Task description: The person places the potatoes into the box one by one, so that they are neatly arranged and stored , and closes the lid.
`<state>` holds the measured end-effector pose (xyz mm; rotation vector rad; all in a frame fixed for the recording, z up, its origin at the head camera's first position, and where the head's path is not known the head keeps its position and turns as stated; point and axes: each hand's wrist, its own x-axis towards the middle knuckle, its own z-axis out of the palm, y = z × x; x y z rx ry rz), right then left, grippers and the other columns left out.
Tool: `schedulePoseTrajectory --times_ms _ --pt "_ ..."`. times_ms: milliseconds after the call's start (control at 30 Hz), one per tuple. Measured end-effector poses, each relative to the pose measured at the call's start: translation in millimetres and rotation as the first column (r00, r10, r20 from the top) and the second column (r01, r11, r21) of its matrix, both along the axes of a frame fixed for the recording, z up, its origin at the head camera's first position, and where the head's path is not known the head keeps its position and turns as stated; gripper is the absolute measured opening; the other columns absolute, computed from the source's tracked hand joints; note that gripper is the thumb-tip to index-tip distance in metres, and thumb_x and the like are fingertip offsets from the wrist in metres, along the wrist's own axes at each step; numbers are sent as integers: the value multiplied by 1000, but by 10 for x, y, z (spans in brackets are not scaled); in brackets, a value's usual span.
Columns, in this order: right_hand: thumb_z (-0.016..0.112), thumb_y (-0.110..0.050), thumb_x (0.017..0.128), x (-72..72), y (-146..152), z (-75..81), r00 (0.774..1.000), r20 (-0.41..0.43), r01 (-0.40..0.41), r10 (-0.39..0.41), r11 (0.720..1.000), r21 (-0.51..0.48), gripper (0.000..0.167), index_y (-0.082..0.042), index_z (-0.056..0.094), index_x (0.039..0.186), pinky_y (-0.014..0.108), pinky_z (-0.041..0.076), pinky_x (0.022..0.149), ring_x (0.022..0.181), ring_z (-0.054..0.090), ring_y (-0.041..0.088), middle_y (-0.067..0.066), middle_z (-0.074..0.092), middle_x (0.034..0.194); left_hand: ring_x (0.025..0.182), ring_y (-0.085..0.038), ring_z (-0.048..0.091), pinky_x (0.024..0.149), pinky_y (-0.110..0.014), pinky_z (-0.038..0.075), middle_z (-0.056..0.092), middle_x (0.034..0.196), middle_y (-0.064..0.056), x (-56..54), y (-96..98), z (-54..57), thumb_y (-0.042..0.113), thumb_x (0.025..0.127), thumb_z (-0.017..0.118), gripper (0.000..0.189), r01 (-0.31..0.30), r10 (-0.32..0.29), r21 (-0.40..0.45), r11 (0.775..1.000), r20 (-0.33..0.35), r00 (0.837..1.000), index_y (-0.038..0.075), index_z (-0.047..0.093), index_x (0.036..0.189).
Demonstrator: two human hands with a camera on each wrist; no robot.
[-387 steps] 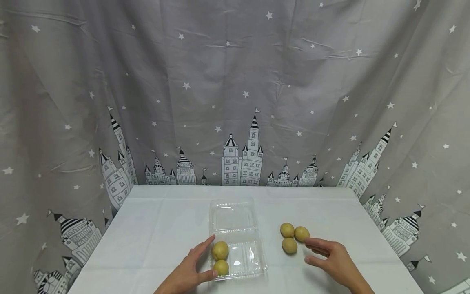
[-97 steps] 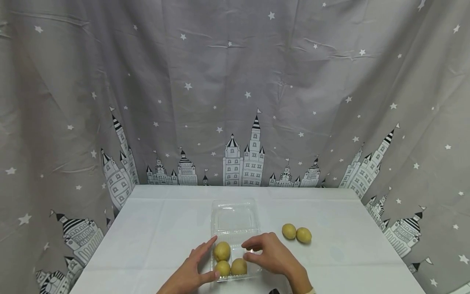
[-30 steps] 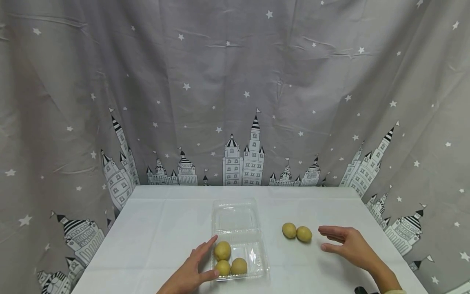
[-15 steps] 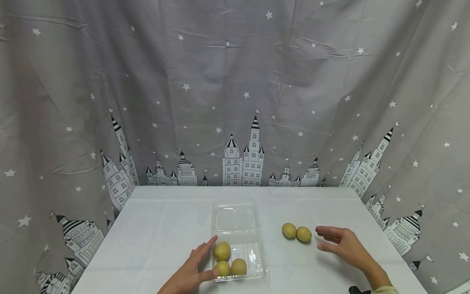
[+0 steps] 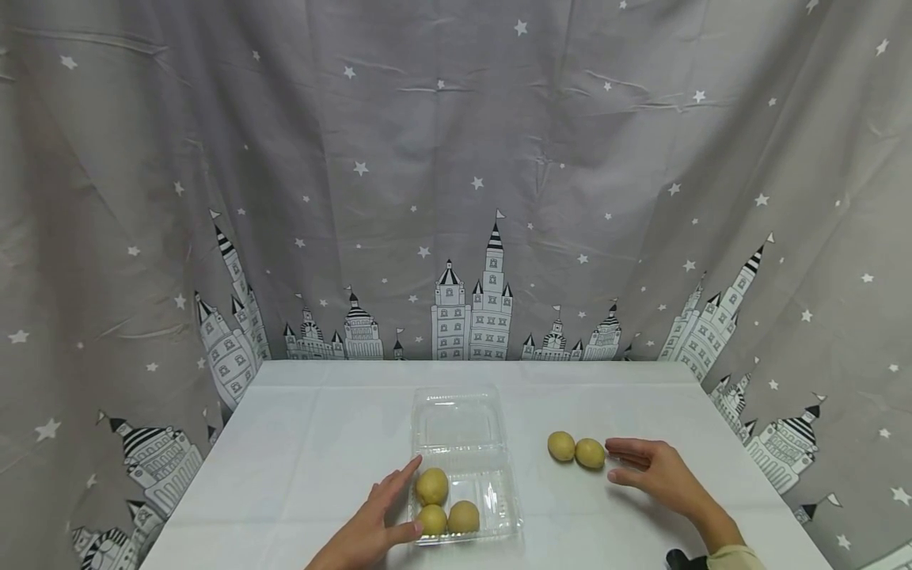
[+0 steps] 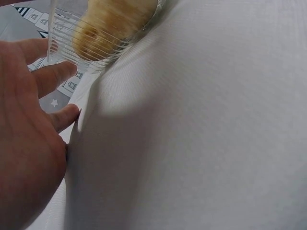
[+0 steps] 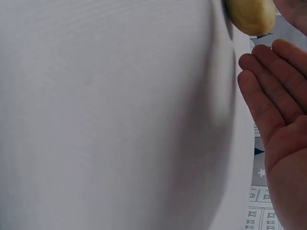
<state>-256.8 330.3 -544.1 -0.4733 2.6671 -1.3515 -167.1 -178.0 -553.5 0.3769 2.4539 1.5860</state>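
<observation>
A clear plastic clamshell box (image 5: 492,499) lies with its lid (image 5: 457,419) folded back on the white table. Three round yellow fruits, possibly small pears, sit in its base: one fruit (image 5: 431,486) at the left, another fruit (image 5: 431,520) in front of it, a third fruit (image 5: 464,517) beside that. My left hand (image 5: 374,518) rests against the box's left side, fingers spread; in the left wrist view its fingertips meet the ribbed wall (image 6: 96,40). My right hand (image 5: 659,475) holds nothing. Its relaxed fingers reach right up to the nearer of two loose fruits (image 5: 590,454).
The other loose fruit (image 5: 561,446) touches its neighbour on the left. A white cloth covers the table (image 5: 321,443). Behind its far edge hangs a grey curtain (image 5: 456,158) printed with stars and castles. A black object (image 5: 685,560) shows by the right sleeve (image 5: 734,557).
A third fruit has gone from the loose group into the box's front. My right hand left the box for the right, then edged left to the loose fruits. My left hand has stayed.
</observation>
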Motion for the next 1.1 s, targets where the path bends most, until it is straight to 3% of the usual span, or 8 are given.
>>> schedulePoseTrajectory --times_ms 233,567,767,1100 --pt "92 -25 91 -67 -54 -52 1000 7 24 -24 999 28 62 4 70 140 28 62 104 128 75 34 22 73 141 163 -65 8 125 -82 -13 31 177 -26 -5 1 -1 41 92 80 94 5 -5 -6 1000 15 1000 14 36 172" --pt "92 -23 91 -99 -135 -38 1000 17 -6 6 1000 10 62 6 69 140 34 63 104 129 73 42 24 73 141 163 -65 11 125 -84 -7 29 178 -25 -9 -8 57 37 95 80 96 41 -40 -67 997 15 999 11 32 173" --pt "91 -23 92 -142 -146 -48 1000 3 -13 13 1000 -2 60 5 69 140 34 63 104 128 74 41 24 73 141 164 -64 6 126 -82 -11 27 179 -24 -7 -3 73 40 94 80 97 34 -31 -59 998 38 999 13 32 174" --pt "91 -21 91 -187 -235 -77 1000 -16 20 -20 1000 -8 55 2 73 138 30 64 100 123 77 34 20 76 136 163 -65 8 125 -85 -8 28 179 -26 14 -14 82 39 94 82 96 31 -28 -63 998 40 999 15 33 173"
